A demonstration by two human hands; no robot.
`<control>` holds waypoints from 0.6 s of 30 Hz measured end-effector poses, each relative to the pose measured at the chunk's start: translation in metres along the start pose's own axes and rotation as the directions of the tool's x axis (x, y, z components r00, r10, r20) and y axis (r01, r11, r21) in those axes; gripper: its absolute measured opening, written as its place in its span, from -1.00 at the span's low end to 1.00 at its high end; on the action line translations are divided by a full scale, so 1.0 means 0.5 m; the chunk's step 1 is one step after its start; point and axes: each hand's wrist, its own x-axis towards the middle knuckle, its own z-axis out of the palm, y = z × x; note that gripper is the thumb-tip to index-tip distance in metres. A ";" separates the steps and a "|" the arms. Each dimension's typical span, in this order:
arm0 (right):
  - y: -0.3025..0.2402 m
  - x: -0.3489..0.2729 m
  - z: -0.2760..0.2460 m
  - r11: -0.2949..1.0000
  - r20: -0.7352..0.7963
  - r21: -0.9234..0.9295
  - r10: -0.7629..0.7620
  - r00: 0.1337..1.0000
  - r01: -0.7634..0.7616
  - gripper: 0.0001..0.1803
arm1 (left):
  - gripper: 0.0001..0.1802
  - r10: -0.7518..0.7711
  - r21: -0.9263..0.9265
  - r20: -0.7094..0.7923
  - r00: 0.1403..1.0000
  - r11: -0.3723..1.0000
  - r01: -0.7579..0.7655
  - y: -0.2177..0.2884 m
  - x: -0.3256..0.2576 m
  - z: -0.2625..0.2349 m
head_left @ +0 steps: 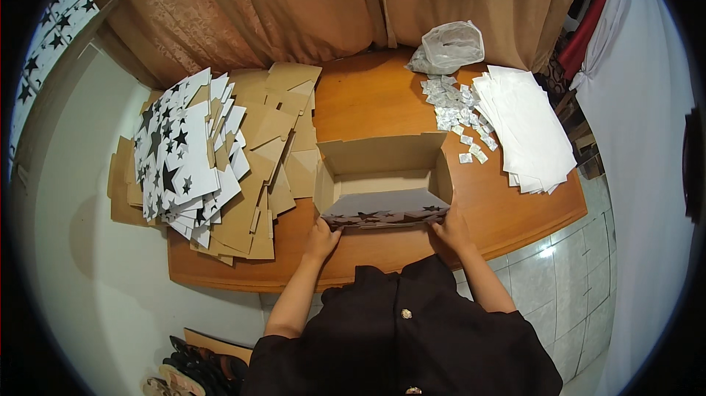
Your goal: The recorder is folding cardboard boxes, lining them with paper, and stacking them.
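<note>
A brown cardboard box [382, 155] stands partly folded on the wooden table in front of me, its top open and its inside bare brown. The front panel is white with black stars and leans inward over part of the opening. At the near left corner my left hand [322, 240] is closed on the box's edge. My right hand [452, 231] grips the near right corner in the same way. Parts of the fingers are hidden behind the cardboard.
Star-printed flat boxes [176, 153] and brown cardboard blanks [276, 124] lie piled at the left. At the right are small silvery sachets [456, 116], a clear plastic bag [452, 47] and white sheets [529, 131]. Curtains [294, 6] hang behind the table [360, 80].
</note>
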 end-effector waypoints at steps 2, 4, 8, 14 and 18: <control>0.037 0.004 0.025 0.943 -0.199 -0.124 -0.328 0.923 0.308 0.10 | -0.53 0.018 -0.013 -0.076 0.997 1.000 -0.019 -0.022 -0.007 0.024; 0.036 -0.003 0.027 0.957 -0.187 -0.096 -0.288 0.939 0.275 0.07 | -0.56 0.018 -0.042 -0.128 0.992 0.999 -0.024 -0.016 -0.010 0.034; 0.034 -0.016 0.046 0.954 -0.243 -0.180 -0.280 0.929 0.241 -0.11 | -0.57 -0.186 0.009 0.009 0.983 0.983 0.186 -0.033 -0.017 0.042; 0.091 -0.030 0.055 0.979 -0.207 -0.178 -0.139 0.969 0.102 -0.38 | -0.45 -0.139 -0.071 0.124 0.982 0.986 0.149 -0.001 -0.026 0.001; 0.090 -0.027 0.051 0.959 -0.353 0.145 -0.180 0.918 0.244 -0.33 | -0.38 0.128 -0.106 -0.384 0.915 0.978 -0.181 0.013 -0.052 -0.028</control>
